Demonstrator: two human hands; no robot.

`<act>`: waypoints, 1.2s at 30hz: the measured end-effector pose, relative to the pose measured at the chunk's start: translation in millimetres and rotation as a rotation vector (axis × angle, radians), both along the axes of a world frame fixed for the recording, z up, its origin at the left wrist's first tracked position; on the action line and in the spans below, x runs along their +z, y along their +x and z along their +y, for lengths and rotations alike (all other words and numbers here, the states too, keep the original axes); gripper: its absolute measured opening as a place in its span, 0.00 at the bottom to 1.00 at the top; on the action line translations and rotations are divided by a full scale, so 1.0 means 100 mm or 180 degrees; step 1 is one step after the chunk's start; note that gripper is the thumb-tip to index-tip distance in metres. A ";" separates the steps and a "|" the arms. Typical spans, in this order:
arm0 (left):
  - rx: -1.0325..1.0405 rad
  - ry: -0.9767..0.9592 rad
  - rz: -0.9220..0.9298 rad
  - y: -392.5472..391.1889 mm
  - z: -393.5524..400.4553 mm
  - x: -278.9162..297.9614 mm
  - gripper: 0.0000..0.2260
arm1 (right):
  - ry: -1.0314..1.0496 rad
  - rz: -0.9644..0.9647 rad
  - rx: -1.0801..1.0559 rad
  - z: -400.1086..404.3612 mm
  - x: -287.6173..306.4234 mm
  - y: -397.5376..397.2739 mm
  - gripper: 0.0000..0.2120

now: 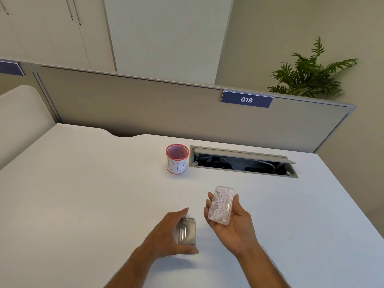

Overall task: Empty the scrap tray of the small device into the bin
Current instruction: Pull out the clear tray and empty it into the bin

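Observation:
A clear plastic scrap tray [220,205] full of small pale paper bits lies in my right hand [232,221], palm up, fingers curled around its sides, held above the desk. My left hand [166,233] grips the small grey metal device [186,231], which rests on the white desk [83,194] just left of the tray. The bin [177,159], a red mesh cup with a white paper label reading "BIN", stands upright farther back, its mouth open and nothing visible inside.
An open cable hatch [243,162] with its flap raised sits right of the bin. A grey partition [145,104] with a blue "018" sign closes the desk's far side. A potted plant [309,73] stands behind it at right.

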State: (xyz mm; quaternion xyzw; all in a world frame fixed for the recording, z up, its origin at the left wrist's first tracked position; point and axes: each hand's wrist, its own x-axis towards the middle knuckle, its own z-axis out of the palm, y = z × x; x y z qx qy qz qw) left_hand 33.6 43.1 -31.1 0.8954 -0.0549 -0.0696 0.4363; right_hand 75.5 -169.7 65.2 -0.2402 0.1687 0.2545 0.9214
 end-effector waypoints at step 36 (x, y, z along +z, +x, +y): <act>0.0927 0.2036 -0.0600 1.26 0.47 -0.29 0.48 | -0.2236 -0.1842 -0.0012 1.25 0.03 2.21 0.26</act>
